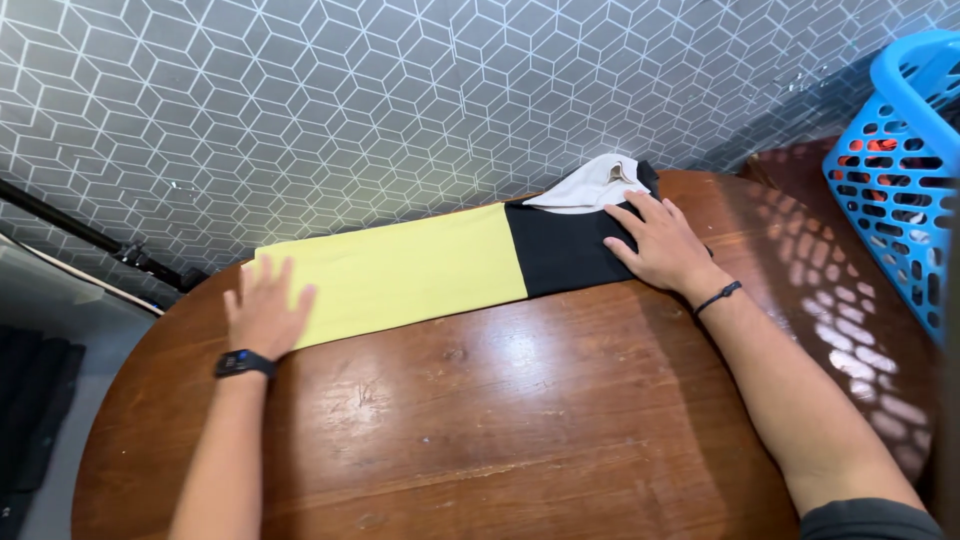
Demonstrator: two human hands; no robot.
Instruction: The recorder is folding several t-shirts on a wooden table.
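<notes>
Here, in the head view, one folded garment [440, 265], yellow and black with a white collar end, lies at mid-frame on the round wooden surface [520, 420], its long axis running left to right. The left hand [265, 310] presses flat on the yellow end, the right hand [660, 245] flat on the black end; neither grip is clenched. One blue basket [900, 170] stands at upper right.

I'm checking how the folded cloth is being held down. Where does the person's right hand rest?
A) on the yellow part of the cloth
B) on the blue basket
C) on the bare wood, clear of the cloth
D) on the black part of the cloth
D: the right hand lies flat, fingers spread, on the black part of the folded cloth, while the left hand presses the yellow end.
</notes>
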